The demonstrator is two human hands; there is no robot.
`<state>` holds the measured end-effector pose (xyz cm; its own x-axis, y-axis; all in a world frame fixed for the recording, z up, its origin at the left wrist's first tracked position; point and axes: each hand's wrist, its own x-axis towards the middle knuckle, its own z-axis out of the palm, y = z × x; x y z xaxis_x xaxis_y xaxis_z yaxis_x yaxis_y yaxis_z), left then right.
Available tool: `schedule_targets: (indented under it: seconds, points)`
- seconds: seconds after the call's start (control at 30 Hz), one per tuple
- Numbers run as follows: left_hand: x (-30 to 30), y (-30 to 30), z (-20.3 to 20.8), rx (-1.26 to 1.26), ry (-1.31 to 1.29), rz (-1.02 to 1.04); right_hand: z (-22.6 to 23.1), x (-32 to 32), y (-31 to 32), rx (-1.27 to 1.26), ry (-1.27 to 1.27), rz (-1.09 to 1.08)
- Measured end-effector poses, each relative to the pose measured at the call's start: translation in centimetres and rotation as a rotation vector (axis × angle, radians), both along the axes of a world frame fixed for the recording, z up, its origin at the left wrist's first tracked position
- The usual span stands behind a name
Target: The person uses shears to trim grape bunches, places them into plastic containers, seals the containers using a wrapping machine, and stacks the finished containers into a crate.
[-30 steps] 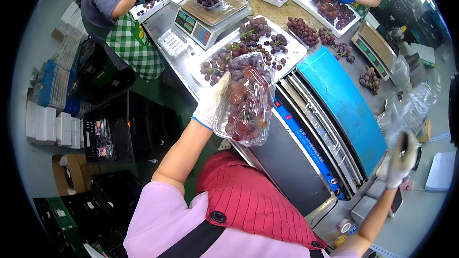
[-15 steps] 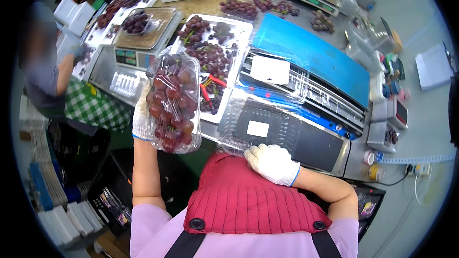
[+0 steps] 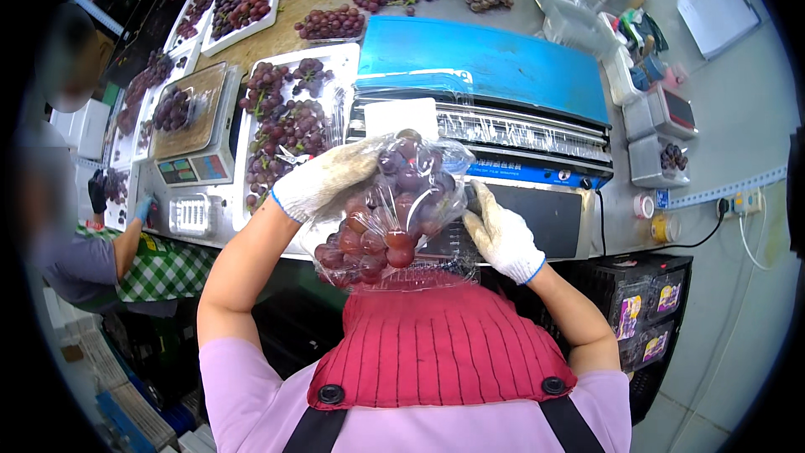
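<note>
A clear plastic punnet of red-purple grapes (image 3: 394, 218), covered in shiny film, is held tilted in front of my chest. My left hand (image 3: 335, 174), in a white knit glove, grips its upper left side. My right hand (image 3: 506, 239), gloved too, is beside the punnet's right edge with fingers and thumb apart; whether it touches the punnet is unclear. Below the punnet, the clear plastic trays (image 3: 459, 258) are partly hidden. Behind is a film wrapping machine (image 3: 537, 172) with a blue cover (image 3: 478, 59) and a white card (image 3: 401, 119) on top.
Left of the machine, a white foam tray (image 3: 243, 201) holds loose grapes and red-handled scissors (image 3: 293, 156). Farther left stands a scale (image 3: 193, 169) with a grape punnet on it. A co-worker's gloved hand (image 3: 144, 207) is at the left. A black crate (image 3: 650, 319) stands at the lower right.
My left hand has brought the grape punnet rightward, to the front of my chest, and tilted it. My right hand has opened from its closed pose by the clear trays. The view has shifted too.
</note>
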<state>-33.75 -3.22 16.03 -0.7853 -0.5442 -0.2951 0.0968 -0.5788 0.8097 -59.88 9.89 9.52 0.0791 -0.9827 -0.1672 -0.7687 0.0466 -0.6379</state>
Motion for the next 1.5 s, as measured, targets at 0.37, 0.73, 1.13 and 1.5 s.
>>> schedule_targets:
  seconds: [0.37,0.73,1.13,1.5]
  points:
    - [-5.6,-2.7,-2.2,-0.553,-0.206,-0.609,-1.3,-2.4,0.6,-0.051,-0.121,-0.017]
    - [-8.0,-3.1,-5.1,-0.823,-0.160,-0.777,-1.6,-4.0,0.3,-0.004,-0.193,-0.009]
    - [-9.1,-2.6,-4.9,-0.939,-0.239,-0.851,0.2,-4.7,1.7,-0.175,-0.523,-0.369]
    - [-9.6,-2.9,-4.1,-0.876,-0.241,-0.850,1.2,-4.1,5.3,-0.267,-0.240,0.022]
